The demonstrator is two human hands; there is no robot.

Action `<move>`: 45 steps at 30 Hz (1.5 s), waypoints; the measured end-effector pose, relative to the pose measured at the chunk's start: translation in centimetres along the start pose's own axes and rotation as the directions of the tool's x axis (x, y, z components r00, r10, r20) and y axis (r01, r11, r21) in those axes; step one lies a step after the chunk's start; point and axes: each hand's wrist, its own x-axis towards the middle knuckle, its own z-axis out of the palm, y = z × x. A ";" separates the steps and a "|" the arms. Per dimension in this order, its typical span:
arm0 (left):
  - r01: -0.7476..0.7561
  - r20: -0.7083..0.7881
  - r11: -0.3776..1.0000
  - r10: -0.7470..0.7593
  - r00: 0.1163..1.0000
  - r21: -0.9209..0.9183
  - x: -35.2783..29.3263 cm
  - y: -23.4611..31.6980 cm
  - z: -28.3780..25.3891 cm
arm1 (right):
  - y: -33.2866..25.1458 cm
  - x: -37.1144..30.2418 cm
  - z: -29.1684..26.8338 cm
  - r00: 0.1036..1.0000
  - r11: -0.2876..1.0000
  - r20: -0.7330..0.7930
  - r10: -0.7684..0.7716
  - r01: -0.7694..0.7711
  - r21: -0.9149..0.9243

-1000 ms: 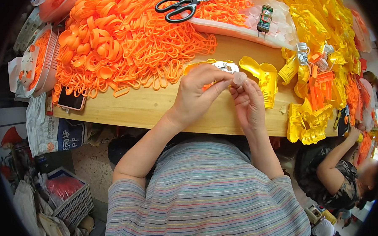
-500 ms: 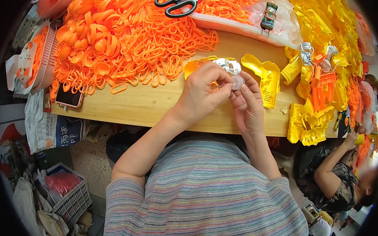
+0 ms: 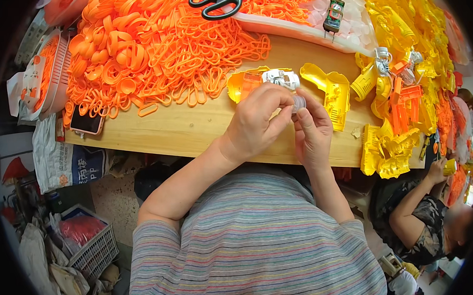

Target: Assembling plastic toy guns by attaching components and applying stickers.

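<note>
A small clear round plastic piece [image 3: 298,103] is pinched between the fingertips of my left hand [image 3: 259,120] and my right hand [image 3: 314,128], just over the wooden table. Both hands are closed on it. Directly beyond them lies a yellow plastic shell half [image 3: 235,86] holding an orange insert [image 3: 250,83] and a white fitting with metal parts [image 3: 281,78]; my left hand hides its near side. Another yellow shell half [image 3: 337,98], hollow side up, rests to the right of my right hand.
Orange plastic loops and rings [image 3: 158,56] are heaped at the left, by a phone [image 3: 86,122]. Black-handled scissors [image 3: 222,1] lie beside a tray [image 3: 295,33] of clear caps. Yellow shells [image 3: 389,148] and orange parts [image 3: 403,108] crowd the right, where another person [image 3: 416,221] sits.
My fingers have turned the clear piece, so it now shows more edge-on. The orange ring visible by my left fingers is now hidden. At right, the other person's hand has shifted slightly.
</note>
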 end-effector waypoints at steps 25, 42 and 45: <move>-0.005 0.172 0.998 0.017 0.985 -0.068 -1.3 -1.8 -0.7 | -0.6 -0.5 2.4 0.942 0.795 0.063 -0.329 0.312 -0.519; -0.197 0.217 0.950 0.144 0.965 0.243 -1.0 -2.1 -1.0 | -2.4 0.1 2.0 0.981 0.564 0.110 -0.159 0.182 -0.806; -0.212 0.248 0.939 0.145 0.958 0.271 -1.0 -1.7 -1.1 | -2.1 0.2 1.6 0.989 0.568 0.087 -0.119 0.140 -0.811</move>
